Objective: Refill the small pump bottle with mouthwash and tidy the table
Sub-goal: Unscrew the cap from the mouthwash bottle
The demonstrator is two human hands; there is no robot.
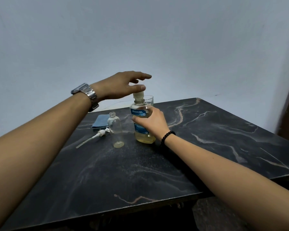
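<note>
The large mouthwash bottle, clear with yellow liquid and a blue label, stands upright on the dark marble table. My right hand is wrapped around its middle. My left hand hovers over its cap, thumb touching the cap's side, fingers spread above. Left of it stands the small clear bottle, uncapped and nearly empty. Its white pump head with tube lies flat on the table beside it.
A folded blue cloth lies behind the small bottle near the table's far edge. A clear glass stands behind the mouthwash bottle. A pale wall rises behind the table; the table's right edge drops off at the far right.
</note>
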